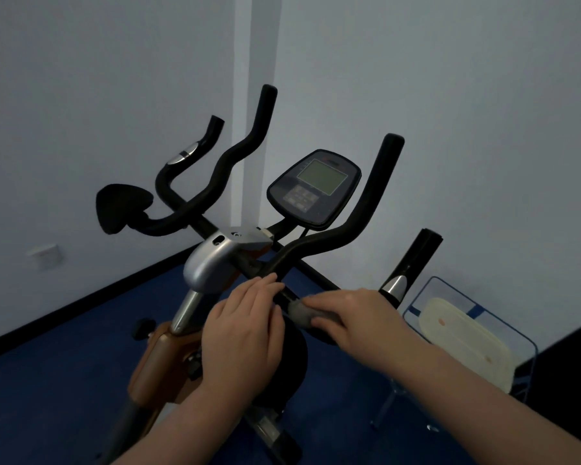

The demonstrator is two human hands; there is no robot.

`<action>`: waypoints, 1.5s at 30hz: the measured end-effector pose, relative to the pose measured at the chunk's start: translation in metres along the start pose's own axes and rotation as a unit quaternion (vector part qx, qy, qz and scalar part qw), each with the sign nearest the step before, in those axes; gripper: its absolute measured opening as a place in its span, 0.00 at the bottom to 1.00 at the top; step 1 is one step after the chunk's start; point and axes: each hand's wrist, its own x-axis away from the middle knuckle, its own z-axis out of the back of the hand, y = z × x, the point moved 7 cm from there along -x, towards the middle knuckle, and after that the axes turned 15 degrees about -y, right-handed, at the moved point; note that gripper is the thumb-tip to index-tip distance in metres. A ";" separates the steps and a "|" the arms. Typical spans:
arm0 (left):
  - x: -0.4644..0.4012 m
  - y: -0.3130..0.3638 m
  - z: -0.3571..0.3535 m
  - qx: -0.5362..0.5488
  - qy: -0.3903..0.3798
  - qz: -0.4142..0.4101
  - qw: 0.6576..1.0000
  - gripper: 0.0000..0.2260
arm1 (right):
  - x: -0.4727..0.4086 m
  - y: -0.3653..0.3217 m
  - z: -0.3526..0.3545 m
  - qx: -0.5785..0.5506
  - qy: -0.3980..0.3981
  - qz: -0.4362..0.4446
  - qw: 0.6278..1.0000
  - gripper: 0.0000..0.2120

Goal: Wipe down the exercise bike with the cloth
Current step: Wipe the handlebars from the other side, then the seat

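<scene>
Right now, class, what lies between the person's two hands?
In the head view, a short stretch of black handlebar and the grey cloth lie between the left hand and right hand.

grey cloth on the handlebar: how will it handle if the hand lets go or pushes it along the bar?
Probably floppy: the cloth wraps to the curve of the handlebar under the right hand. Likely light, since the fingers pin it with no visible strain. It should slide along the smooth bar when pushed, but released it may well slip off and drop.
</scene>
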 end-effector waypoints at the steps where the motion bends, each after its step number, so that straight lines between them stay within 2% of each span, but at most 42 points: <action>1: 0.000 0.000 0.000 0.003 0.001 -0.001 1.000 0.14 | -0.009 -0.001 0.000 0.016 0.013 -0.017 1.000 0.11; 4: 0.001 0.001 0.001 0.004 -0.003 0.001 1.000 0.14 | -0.035 -0.006 -0.001 -0.015 0.048 -0.062 0.997 0.13; 7: 0.001 0.002 0.001 0.002 -0.012 -0.003 1.000 0.13 | -0.025 -0.012 -0.004 -0.027 0.061 -0.016 0.998 0.12; 9: 0.001 0.003 0.000 0.000 -0.021 -0.011 1.000 0.13 | 0.005 -0.013 -0.007 0.000 0.092 0.028 0.995 0.13; 12: 0.000 0.003 0.001 0.022 -0.031 0.000 0.999 0.14 | 0.051 -0.002 -0.019 0.110 0.152 0.072 0.980 0.19; 14: -0.003 0.004 0.005 0.064 -0.036 0.015 0.997 0.13 | 0.068 0.015 -0.015 0.117 0.214 0.055 0.968 0.21; 16: -0.012 0.013 0.006 0.075 -0.044 -0.002 0.996 0.11 | 0.070 0.033 -0.003 0.054 0.292 -0.002 0.955 0.19; 18: -0.026 0.026 0.000 0.075 -0.070 -0.038 0.994 0.08 | 0.064 0.042 0.001 -0.075 0.374 -0.084 0.921 0.18; 20: -0.038 0.039 -0.011 0.105 -0.122 -0.056 0.985 0.08 | 0.063 0.037 -0.018 -0.240 0.469 -0.148 0.837 0.19; 22: -0.042 0.043 -0.020 0.102 -0.149 -0.046 0.982 0.09 | 0.061 0.019 -0.050 -0.351 0.526 -0.171 0.756 0.24; 23: -0.041 0.043 -0.022 0.086 -0.144 -0.037 0.985 0.09 | 0.059 0.008 -0.061 -0.373 0.534 -0.167 0.740 0.25; 25: -0.038 0.040 -0.020 0.085 -0.118 -0.030 0.989 0.08 | 0.055 0.003 -0.061 -0.379 0.544 -0.155 0.732 0.26; 27: -0.037 0.041 -0.017 0.093 -0.101 -0.039 0.990 0.08 | 0.053 0.027 -0.042 -0.384 0.558 -0.173 0.715 0.24; 30: -0.037 0.041 -0.015 0.099 -0.094 -0.033 0.990 0.08 | 0.051 0.082 -0.009 -0.463 0.554 -0.228 0.653 0.21; 31: -0.037 0.041 -0.015 0.100 -0.093 -0.031 0.990 0.08 | 0.048 0.091 -0.003 -0.479 0.550 -0.230 0.644 0.21; 37: -0.039 0.038 -0.018 0.098 -0.096 -0.032 0.990 0.09 | 0.049 0.064 -0.041 -0.453 0.547 -0.222 0.668 0.21; 40: -0.039 0.040 -0.017 0.096 -0.089 -0.038 0.991 0.08 | 0.046 0.098 -0.009 -0.463 0.522 -0.239 0.676 0.14; 42: -0.039 0.040 -0.016 0.096 -0.087 -0.034 0.991 0.07 | 0.045 0.116 0.018 -0.450 0.507 -0.235 0.697 0.11; 45: -0.039 0.037 -0.019 0.100 -0.092 -0.019 0.991 0.10 | 0.046 0.110 0.002 -0.458 0.491 -0.224 0.706 0.14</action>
